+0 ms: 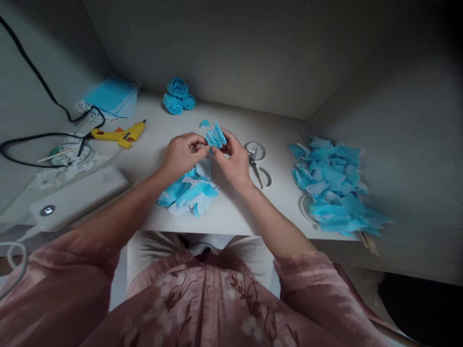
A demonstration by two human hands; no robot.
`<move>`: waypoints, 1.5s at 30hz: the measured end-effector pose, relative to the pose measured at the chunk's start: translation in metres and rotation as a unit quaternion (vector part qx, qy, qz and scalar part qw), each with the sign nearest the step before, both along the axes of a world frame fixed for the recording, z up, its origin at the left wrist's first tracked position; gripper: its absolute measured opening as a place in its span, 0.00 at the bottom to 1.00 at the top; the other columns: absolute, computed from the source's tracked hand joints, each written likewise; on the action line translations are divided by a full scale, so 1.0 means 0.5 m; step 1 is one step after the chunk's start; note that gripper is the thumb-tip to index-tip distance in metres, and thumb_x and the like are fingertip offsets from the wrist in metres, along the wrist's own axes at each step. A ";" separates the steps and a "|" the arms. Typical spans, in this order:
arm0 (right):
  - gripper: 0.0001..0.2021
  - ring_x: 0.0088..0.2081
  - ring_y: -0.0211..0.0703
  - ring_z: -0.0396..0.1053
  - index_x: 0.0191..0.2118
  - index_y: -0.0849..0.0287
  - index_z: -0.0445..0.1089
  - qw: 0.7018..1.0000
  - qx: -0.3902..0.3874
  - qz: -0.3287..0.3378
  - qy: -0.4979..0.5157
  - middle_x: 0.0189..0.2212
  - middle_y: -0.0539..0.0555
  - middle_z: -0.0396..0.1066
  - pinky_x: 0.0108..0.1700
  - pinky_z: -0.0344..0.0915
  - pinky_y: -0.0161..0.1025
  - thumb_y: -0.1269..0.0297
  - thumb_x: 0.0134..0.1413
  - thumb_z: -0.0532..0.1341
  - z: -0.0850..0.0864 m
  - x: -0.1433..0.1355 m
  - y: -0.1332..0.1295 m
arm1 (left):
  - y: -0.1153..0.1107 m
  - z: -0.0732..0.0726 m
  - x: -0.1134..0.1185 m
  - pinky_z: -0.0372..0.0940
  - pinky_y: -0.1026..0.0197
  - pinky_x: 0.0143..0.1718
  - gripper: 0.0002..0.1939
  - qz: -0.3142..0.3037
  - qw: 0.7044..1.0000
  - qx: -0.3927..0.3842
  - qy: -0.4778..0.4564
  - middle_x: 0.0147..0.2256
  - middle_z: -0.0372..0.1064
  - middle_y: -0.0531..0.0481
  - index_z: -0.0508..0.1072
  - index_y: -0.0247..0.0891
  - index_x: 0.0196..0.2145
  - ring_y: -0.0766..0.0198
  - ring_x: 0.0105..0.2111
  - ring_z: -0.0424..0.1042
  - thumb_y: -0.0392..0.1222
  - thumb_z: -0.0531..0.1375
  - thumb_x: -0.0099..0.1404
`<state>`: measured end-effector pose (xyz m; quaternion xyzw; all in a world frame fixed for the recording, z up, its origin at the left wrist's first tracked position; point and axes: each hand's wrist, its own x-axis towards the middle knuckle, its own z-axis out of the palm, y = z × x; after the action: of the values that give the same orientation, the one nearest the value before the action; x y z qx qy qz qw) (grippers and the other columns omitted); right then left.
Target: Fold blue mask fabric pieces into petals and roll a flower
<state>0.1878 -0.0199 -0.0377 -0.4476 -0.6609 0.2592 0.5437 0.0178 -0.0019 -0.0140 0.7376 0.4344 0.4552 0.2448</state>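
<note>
Both hands meet over the middle of the white table (pixel 231 207). A small folded blue piece (pixel 216 137) is pinched between them. My left hand (pixel 183 153) has its fingertips pressed on the piece's left edge. Around its right side, my right hand (pixel 234 158) grips with thumb below and fingers behind. Beneath my left hand lies a heap of blue and white scraps (pixel 191 193). A tiny blue scrap (pixel 204 124) rests just beyond the hands. White-handled scissors (pixel 257 166) lie beside my right hand.
Three blue rosettes (pixel 177 94) sit at the back. At the left are blue masks (pixel 110 96), a yellow glue gun (pixel 125 135), a black cable (pixel 39 82) and a white power bank (pixel 79 197). A large blue pile (pixel 333 178) covers the right side, with thin sticks (pixel 369 242) below.
</note>
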 end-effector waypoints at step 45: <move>0.19 0.42 0.43 0.76 0.46 0.53 0.71 0.979 -0.119 0.049 0.158 0.38 0.50 0.77 0.49 0.76 0.44 0.48 0.52 0.67 -0.001 0.016 0.021 | 0.025 0.003 -0.018 0.59 0.63 0.29 0.14 -0.024 0.987 -0.102 -0.120 0.27 0.64 0.54 0.74 0.40 0.40 0.67 0.26 0.62 0.51 0.62 0.60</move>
<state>0.1960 -0.0096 -0.0381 -0.4296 -0.5519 0.4294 0.5714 0.0089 0.0104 -0.0124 0.6593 0.4283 0.4871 0.3802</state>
